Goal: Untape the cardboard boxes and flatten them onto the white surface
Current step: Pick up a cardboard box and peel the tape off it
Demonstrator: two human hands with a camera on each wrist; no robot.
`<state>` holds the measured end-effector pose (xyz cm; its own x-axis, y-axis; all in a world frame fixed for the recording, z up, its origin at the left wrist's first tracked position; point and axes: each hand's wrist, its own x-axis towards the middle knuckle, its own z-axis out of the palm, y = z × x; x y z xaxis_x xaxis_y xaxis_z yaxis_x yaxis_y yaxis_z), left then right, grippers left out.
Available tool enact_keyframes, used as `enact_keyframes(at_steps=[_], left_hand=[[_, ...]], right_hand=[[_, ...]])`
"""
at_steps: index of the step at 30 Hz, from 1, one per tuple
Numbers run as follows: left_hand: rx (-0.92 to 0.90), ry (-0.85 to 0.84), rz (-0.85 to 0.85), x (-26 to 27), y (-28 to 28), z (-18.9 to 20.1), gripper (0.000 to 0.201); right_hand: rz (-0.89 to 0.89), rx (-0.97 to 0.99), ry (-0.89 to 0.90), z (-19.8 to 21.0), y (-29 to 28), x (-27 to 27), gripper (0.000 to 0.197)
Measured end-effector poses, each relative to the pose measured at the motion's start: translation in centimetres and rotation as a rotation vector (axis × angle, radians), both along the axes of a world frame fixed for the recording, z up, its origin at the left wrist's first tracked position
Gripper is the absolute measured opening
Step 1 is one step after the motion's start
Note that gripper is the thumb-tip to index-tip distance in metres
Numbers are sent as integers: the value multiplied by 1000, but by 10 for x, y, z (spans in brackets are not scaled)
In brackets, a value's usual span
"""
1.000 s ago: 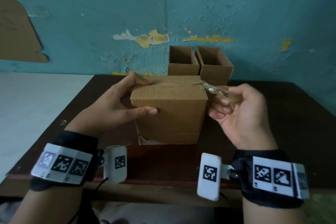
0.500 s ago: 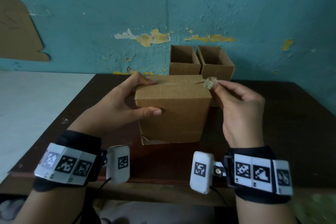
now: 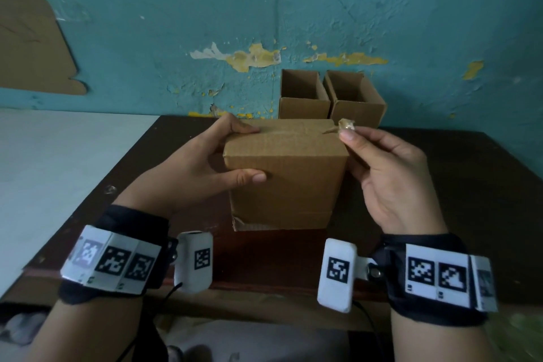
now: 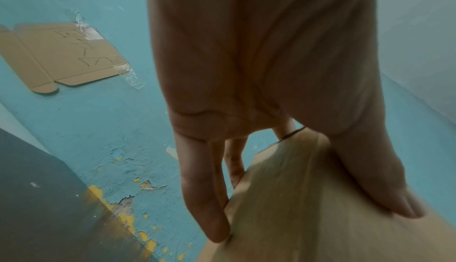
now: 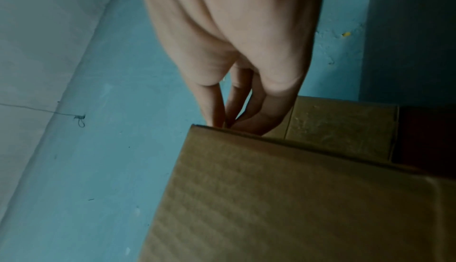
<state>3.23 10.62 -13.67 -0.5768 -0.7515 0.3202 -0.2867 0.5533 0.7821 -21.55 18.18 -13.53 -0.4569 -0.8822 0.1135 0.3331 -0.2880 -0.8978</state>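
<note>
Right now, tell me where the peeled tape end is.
In the head view, the crumpled tape is pinched by the right hand just above the closed box's top right corner, in front of the two open boxes.

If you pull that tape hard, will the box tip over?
Probably it would without help: the box looks like thin, light cardboard. The left hand grips its corner, so it should stay put. The tape pinched by the right hand looks crumpled and floppy.

Dim, flat indoor light; no glare, soft shadows. Head view sharp centrally, edges bowed and smeared. Both wrist views murky, grainy, motion-blurred, strongly distorted.
</note>
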Motion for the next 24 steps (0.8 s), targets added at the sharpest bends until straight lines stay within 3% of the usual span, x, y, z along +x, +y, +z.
enact_keyframes(at_steps=[3, 11, 18, 24], left_hand=[[17, -4, -14, 1, 1, 0, 58], [18, -3, -38, 1, -1, 0, 58], [-41, 24, -9, -2, 0, 0, 59], [-66, 287, 221, 29, 2, 18, 37]], right_hand=[[38, 62, -143, -1, -3, -2, 12], [168, 159, -484, -2, -4, -10, 19], [115, 235, -481, -4, -5, -14, 23], [-59, 168, -500, -5, 2, -53, 26]])
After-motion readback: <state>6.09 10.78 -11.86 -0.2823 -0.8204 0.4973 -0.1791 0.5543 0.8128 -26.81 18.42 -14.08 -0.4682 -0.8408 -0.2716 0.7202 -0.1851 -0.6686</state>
